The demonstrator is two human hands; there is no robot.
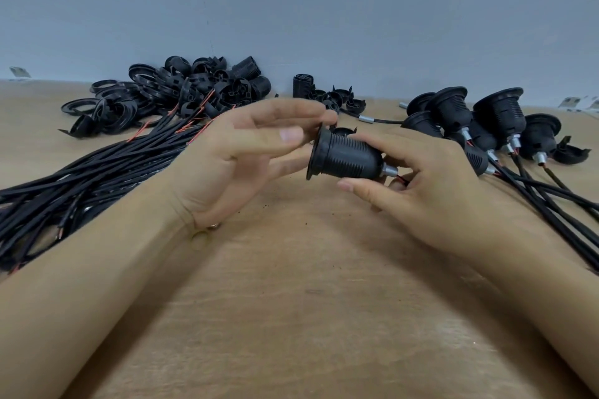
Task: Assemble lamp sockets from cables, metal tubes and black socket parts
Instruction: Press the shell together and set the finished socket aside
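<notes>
A black lamp socket (346, 157) with a wide flange ring and a threaded body lies sideways in the air above the wooden table (301, 285). A short metal tube (390, 169) and red wire stick out of its narrow end. My right hand (431, 185) grips the socket's narrow end between thumb and fingers. My left hand (246, 146) is spread beside the flange, fingers straight, with fingertips touching the ring's rim.
A bundle of black cables (97, 172) with red ends lies at the left. A heap of black rings and socket parts (168, 91) sits at the back left. Several finished sockets (486, 126) with cables lie at the right. A few loose caps (334, 97) stand behind my hands.
</notes>
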